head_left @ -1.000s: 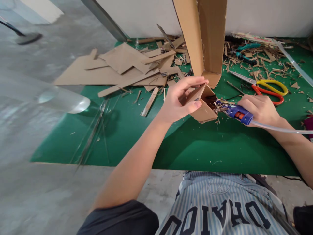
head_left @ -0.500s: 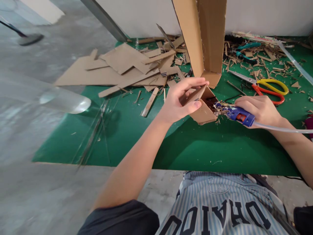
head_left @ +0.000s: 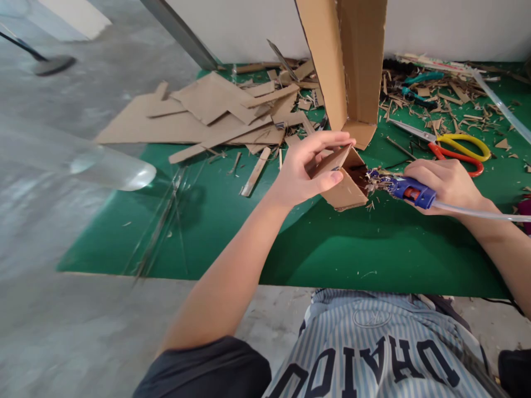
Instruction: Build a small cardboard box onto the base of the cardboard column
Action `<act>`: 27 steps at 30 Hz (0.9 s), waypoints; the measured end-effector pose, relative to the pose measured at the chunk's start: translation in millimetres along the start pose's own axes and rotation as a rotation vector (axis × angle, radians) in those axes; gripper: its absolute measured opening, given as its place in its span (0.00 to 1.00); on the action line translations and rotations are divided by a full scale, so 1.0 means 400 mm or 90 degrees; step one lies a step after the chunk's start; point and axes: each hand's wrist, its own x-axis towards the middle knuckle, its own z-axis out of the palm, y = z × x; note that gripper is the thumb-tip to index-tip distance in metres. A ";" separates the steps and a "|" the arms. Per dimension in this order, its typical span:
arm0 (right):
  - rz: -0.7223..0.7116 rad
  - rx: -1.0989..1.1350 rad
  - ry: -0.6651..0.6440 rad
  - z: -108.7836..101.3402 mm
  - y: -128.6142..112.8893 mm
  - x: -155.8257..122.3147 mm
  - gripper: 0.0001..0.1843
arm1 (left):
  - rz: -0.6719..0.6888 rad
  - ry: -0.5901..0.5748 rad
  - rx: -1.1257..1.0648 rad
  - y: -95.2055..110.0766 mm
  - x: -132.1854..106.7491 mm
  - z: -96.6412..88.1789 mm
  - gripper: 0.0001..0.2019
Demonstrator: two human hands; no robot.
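Note:
My left hand point(head_left: 305, 168) pinches the lower flap of a tall folded cardboard piece point(head_left: 348, 66) that stands on the green mat point(head_left: 232, 232). Thumb and fingers close on the small open end point(head_left: 346, 182) of the cardboard. My right hand point(head_left: 448, 182) grips a blue hot glue gun point(head_left: 409, 190) with a clear glue stick trailing out to the right. The gun's nozzle, stuck with cardboard shreds, points into the open cardboard end.
Flat cardboard offcuts point(head_left: 199, 116) lie piled at the back left of the mat. Scissors with yellow and red handles point(head_left: 456, 148) lie behind my right hand among scraps. Teal-handled pliers point(head_left: 417, 83) lie further back. A clear plastic piece point(head_left: 103, 171) sits at the left.
My right hand has tilted the glue gun slightly and shifted a little to the right. My left hand keeps its hold on the cardboard.

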 end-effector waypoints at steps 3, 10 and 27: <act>0.004 0.001 -0.010 -0.009 0.005 -0.004 0.11 | -0.007 0.004 0.003 -0.002 -0.001 0.001 0.30; 0.020 0.065 0.018 -0.010 0.003 -0.004 0.11 | -0.047 -0.001 0.024 -0.009 -0.007 -0.003 0.34; 0.009 -0.017 0.032 0.010 0.000 0.002 0.05 | -0.033 0.020 -0.011 -0.014 0.001 -0.005 0.30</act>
